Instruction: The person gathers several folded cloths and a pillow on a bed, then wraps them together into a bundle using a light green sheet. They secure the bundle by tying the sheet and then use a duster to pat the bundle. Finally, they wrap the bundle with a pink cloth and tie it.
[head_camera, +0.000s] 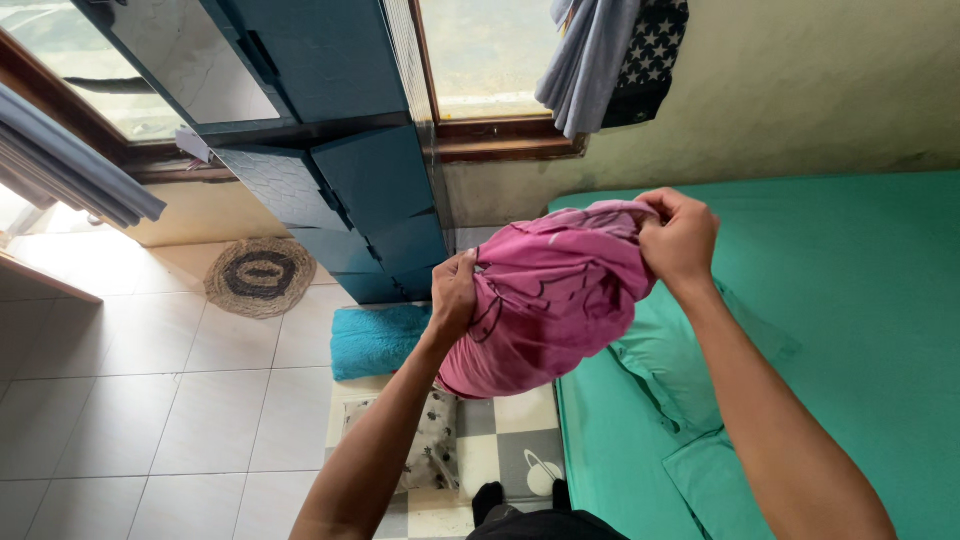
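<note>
A pink pillow (545, 305), stuffed in a pink cover with dark line drawings, hangs in the air between the two hands and serves as the marker for everything else. The left hand (454, 293) grips the pillow's left edge, fingers closed into the fabric, and the right hand (682, 236) pinches its upper right corner, bunching the cloth there; the hands are held apart with the pillow stretched between them. Below the pillow, close to the person's feet, a patterned play mat (510, 450) with grey and white squares lies on the tiled floor, and a pale printed cushion (432, 440) rests on it. To the pillow's right spreads a mattress under a green sheet (850, 300), with a green pillow (665, 365) lying just under the pink one. To its left lies a teal towel or rug (378, 338). Behind the pillow stands a dark blue cabinet (350, 170), and farther left a round woven mat (260, 275). Above it, clothes (610, 55) hang at the window.
</note>
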